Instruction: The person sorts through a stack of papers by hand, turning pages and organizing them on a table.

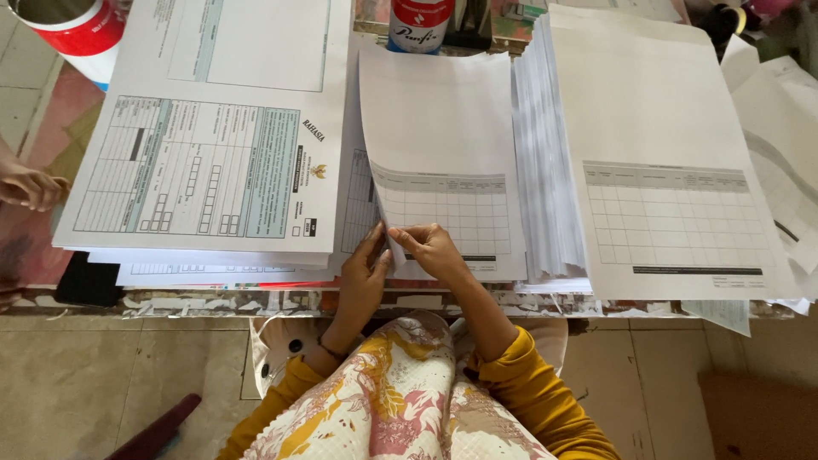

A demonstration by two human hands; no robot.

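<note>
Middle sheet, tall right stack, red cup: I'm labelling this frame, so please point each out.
Middle sheet [439,128], head view, blank upper area.
Tall right stack [648,102], head view, top sheet's blank part.
Red cup [81,34], head view, red wall.

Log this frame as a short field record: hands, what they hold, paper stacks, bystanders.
left hand: pinching the near edge of the middle sheet
right hand: pinching the same edge
middle sheet: white form, printed grid, curling upward
left stack: large printed forms
right stack: thick pile of grid forms
other person's hand: at left edge
</note>
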